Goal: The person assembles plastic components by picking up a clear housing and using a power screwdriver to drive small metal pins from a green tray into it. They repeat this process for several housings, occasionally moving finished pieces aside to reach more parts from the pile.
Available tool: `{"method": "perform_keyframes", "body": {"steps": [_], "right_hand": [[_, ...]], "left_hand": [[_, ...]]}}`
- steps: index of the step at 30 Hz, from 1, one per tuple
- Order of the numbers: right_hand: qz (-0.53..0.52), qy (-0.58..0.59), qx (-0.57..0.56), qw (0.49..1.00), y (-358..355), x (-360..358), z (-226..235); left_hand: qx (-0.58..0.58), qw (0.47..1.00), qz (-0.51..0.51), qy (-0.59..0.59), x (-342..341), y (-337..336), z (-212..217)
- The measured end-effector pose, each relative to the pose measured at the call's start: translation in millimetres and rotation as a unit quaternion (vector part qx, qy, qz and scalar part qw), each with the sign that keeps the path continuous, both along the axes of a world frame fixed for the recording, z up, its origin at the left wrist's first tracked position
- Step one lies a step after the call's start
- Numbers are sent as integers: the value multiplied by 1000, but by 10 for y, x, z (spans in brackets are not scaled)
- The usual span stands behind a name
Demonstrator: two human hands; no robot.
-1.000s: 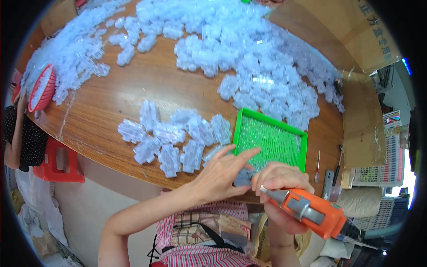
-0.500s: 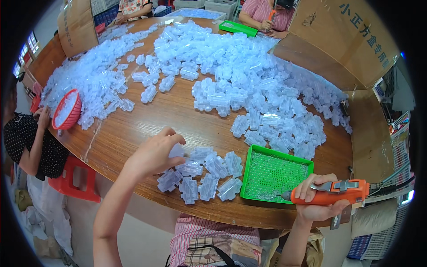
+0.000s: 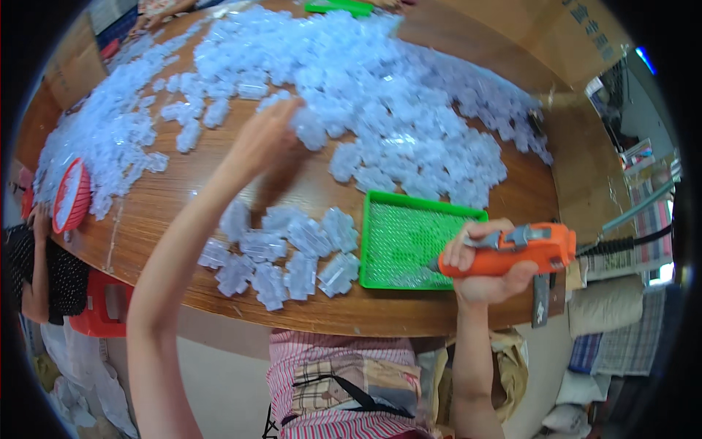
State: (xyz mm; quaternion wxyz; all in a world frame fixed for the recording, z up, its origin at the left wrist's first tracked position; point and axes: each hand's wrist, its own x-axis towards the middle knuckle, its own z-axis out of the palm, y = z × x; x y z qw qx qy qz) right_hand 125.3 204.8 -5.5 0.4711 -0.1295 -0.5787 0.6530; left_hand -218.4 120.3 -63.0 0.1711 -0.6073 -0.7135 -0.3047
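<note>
My right hand [image 3: 482, 265] is closed around an orange electric screwdriver [image 3: 523, 249] with a grey lever. Its dark tip points left, over the near right corner of a green tray [image 3: 363, 241] holding many tiny shiny metal parts. Far up the table, my left hand [image 3: 272, 135] is at the edge of a large heap of clear plastic pieces [image 3: 380, 95]. It is motion-blurred and its fingertips are mostly hidden. One clear plastic piece [image 3: 310, 130] lies right beside its fingers; I cannot tell whether it is gripped. Left of the tray sits a cluster of similar clear pieces [image 3: 300, 274].
Another heap of clear pieces [image 3: 110, 139] covers the table's left side, near a red basket [image 3: 82, 196] and a person in a dotted garment [image 3: 62, 282]. Cardboard panels [image 3: 585, 154] border the right. A red stool [image 3: 99, 311] stands at left. Other people's hands show at the far edge.
My left hand has let go of a clear piece at the cluster and moved away to the big heap. My right hand keeps the screwdriver by the tray. The whole view has shifted.
</note>
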Motion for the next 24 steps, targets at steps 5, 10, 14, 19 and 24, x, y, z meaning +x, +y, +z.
{"method": "perform_keyframes", "body": {"steps": [5,10,14,19,24], "right_hand": [[-23,-7,-10,1000,138,-29,-212],[24,-3,-14,1000,138,-42,-328],[1,-39,4,999,113,-60,-362],[-11,-43,12,999,132,-67,-336],[5,-32,14,999,134,-85,-360]], "left_hand": [[3,932,-52,-360,928,-358,431],[-120,841,-175,-497,1818,-872,420],[-125,901,-222,-352,2073,-852,269],[-146,890,-191,-388,2131,-830,197],[-147,878,-181,-418,2181,-809,100]]}}
